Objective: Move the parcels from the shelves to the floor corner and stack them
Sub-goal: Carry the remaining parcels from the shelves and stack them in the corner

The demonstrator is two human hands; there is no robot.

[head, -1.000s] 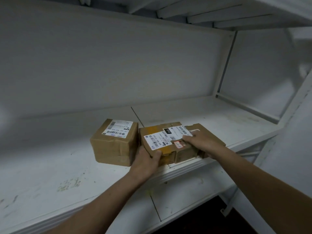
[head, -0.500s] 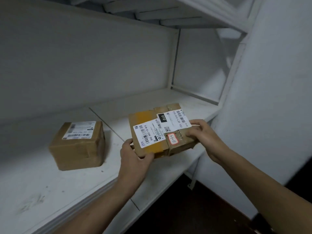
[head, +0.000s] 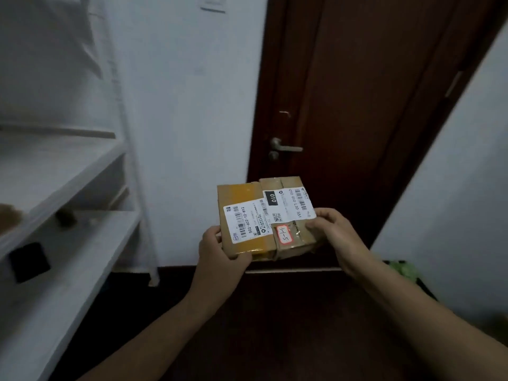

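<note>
Two small brown cardboard parcels are held side by side in the air before me. The left parcel point(head: 242, 215) has yellow tape and a white barcode label. The right parcel point(head: 291, 207) carries a white label marked 010 and a small red-edged sticker. My left hand point(head: 220, 254) grips the left parcel's near corner, thumb on top. My right hand point(head: 332, 232) grips the right parcel's near right edge. Both parcels are off the white shelves point(head: 63, 177), which stand at the left.
A dark brown door point(head: 357, 105) with a metal handle point(head: 286, 147) stands straight ahead, beside a white wall point(head: 187, 105). The floor below is dark. A blurred brown parcel point(head: 8, 218) lies on the shelf at far left. Something green point(head: 404, 270) sits low at the right.
Both hands lifted the two parcels off the shelf and carried them to the right. My view swung from the shelf to the door. The third parcel stayed on the shelf.
</note>
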